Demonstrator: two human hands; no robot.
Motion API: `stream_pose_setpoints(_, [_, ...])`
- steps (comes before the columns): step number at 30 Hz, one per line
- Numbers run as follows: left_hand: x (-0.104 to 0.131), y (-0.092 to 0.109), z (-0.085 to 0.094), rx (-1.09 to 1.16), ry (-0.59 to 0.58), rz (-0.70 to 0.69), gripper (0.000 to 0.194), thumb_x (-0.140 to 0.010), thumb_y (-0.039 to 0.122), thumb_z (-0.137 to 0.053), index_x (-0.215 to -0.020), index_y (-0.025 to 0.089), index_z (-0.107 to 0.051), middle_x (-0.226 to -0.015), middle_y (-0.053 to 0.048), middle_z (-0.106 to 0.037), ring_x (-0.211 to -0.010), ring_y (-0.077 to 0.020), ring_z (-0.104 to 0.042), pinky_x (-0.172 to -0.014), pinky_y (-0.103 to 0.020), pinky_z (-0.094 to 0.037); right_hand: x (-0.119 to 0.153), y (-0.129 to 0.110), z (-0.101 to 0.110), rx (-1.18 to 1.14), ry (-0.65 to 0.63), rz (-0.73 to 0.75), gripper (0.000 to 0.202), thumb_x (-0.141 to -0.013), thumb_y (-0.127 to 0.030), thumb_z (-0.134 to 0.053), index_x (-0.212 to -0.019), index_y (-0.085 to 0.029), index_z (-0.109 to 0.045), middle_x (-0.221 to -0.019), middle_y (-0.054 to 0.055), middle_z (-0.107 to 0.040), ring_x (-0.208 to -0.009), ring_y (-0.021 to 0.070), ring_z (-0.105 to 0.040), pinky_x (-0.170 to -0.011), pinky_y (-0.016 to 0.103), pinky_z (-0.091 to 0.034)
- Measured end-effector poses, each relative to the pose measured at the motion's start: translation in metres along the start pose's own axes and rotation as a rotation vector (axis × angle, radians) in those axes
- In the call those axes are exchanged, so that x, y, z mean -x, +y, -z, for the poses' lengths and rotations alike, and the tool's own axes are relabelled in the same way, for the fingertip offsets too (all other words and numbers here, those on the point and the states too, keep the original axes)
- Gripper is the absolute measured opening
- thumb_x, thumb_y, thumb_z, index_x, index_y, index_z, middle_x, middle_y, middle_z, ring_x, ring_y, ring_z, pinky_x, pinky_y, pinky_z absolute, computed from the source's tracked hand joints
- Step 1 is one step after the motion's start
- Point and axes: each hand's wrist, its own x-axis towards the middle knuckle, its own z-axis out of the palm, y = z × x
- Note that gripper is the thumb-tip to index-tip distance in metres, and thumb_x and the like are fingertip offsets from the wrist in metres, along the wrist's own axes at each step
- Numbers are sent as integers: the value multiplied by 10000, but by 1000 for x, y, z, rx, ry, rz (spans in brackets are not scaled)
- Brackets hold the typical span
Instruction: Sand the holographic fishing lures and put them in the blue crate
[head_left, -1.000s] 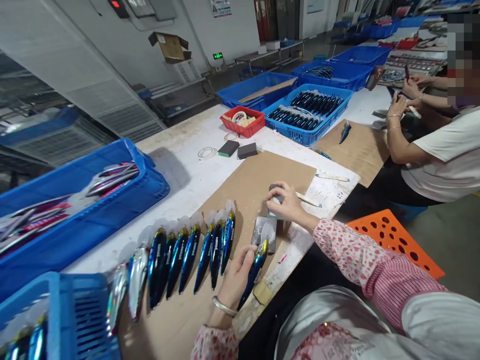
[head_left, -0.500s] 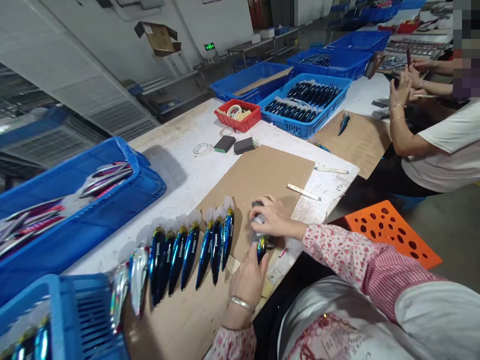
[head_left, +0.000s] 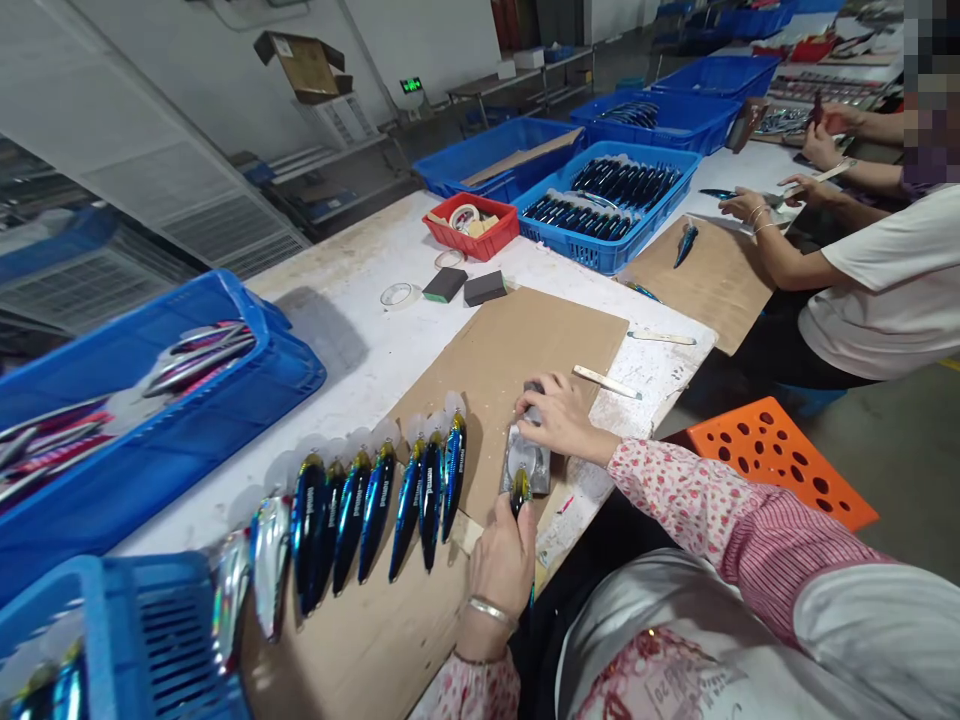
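Note:
My left hand [head_left: 501, 562] is closed around a blue-black fishing lure [head_left: 520, 484]. Its yellowish head and clear lip point away from me, over a grey block [head_left: 541, 476] on the cardboard. My right hand [head_left: 561, 420] curls its fingers over a small dark grey sanding block [head_left: 533, 392], just beyond the lure's lip. To the left, several blue lures [head_left: 381, 505] lie in a row, clear lips at the far end. Two silvery lures [head_left: 268, 565] lie at the row's left end.
A blue crate [head_left: 300, 368] of pink and silver lures stands left, a smaller blue basket [head_left: 172, 630] nearer. Beyond the cardboard [head_left: 555, 325] are dark sanding blocks [head_left: 485, 288], a red tray [head_left: 491, 243] and a blue lure basket [head_left: 611, 258]. Co-workers sit right, past an orange stool [head_left: 787, 455].
My right hand with its sanding block has moved up and right, off the lure's lip, which now shows over the grey block. A co-worker's hands have lowered with a lure.

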Motion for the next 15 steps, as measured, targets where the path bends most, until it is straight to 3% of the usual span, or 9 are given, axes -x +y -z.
stream_pose_setpoints(4, [0,-4,-6,33,7,-22,444,-964,374,-266,-1197,93,-519,-832,-149,-719,-744,-261,-689,-613,-323,-442,11,-3,-1,-56,-80,37,155,-760,-330,-696,-900,-265,-686,-1204,32,-543,-1159,249,-395,-931,413,-368])
stream_pose_setpoints(11, [-3,-8,-6,235,16,-67,413,-957,385,-285,-1206,165,-530,-787,-92,-699,-726,-230,-673,-659,-328,-472,3,-4,0,34,-41,56,139,-773,-317,-668,-899,-259,-684,-1248,41,-532,-1194,264,-381,-934,434,-359])
stream_pose_setpoints(15, [-1,-4,-5,314,-28,-56,442,-951,349,-251,-1206,112,-524,-854,-165,-690,-805,-279,-670,-692,-378,-476,9,2,2,-16,-92,144,139,-752,-304,-674,-885,-273,-702,-1189,22,-579,-1109,244,-461,-926,398,-386])
